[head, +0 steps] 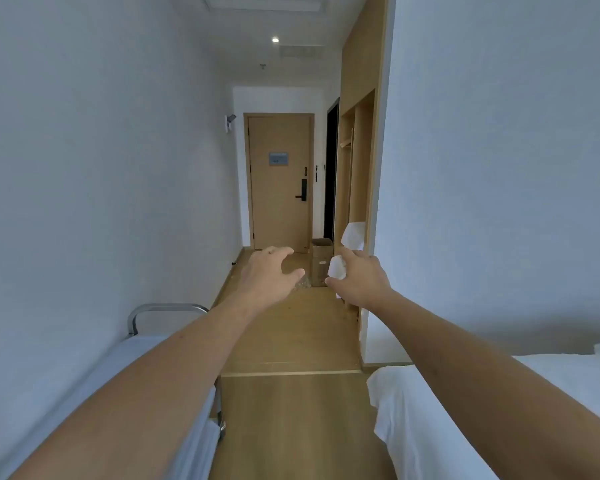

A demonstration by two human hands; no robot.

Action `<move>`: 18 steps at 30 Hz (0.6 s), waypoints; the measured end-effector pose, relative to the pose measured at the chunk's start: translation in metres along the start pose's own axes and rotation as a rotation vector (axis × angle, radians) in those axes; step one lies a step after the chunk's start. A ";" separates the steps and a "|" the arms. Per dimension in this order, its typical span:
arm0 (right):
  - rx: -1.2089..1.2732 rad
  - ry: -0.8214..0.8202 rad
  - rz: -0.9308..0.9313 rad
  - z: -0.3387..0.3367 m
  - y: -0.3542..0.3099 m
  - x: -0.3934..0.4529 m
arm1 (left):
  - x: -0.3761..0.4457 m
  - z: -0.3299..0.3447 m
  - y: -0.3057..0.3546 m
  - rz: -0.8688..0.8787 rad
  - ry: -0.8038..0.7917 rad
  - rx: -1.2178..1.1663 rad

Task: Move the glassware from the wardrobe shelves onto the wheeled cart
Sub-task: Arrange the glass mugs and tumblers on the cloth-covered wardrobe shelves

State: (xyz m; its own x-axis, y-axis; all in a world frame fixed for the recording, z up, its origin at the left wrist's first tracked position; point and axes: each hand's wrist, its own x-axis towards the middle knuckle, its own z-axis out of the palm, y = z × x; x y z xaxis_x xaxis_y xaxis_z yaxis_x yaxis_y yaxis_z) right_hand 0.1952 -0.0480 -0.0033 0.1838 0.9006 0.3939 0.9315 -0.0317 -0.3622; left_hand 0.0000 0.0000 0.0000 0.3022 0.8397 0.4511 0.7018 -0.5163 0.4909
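Both arms reach forward above the floor [291, 341]. The left hand [269, 275] is spread, holding nothing; the right hand [359, 277] grips crumpled white paper [336, 268]. The cart [167, 310] stands left.

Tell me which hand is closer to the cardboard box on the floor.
Right. The right hand, holding something white, overlaps the cardboard box edge in view; the left hand sits apart to its left.

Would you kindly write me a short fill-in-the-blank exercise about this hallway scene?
1. The right hand holds something ____ in colour.
2. The left hand holds ____.
3. The cart stands against the ____ wall.
4. The door at the hall's end is ____.

Missing words: white; nothing; left; closed
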 end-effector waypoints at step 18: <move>-0.002 -0.040 -0.005 0.023 0.154 0.166 | 0.164 0.123 0.046 -0.058 -0.053 0.087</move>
State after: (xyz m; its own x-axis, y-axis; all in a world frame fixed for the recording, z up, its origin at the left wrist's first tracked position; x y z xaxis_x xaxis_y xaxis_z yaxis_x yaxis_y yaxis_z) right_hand 0.3618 0.1070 -0.0134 0.1665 0.9174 0.3615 0.9331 -0.0280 -0.3587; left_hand 0.1616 0.1347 0.0047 0.2918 0.8767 0.3826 0.7720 -0.4520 0.4470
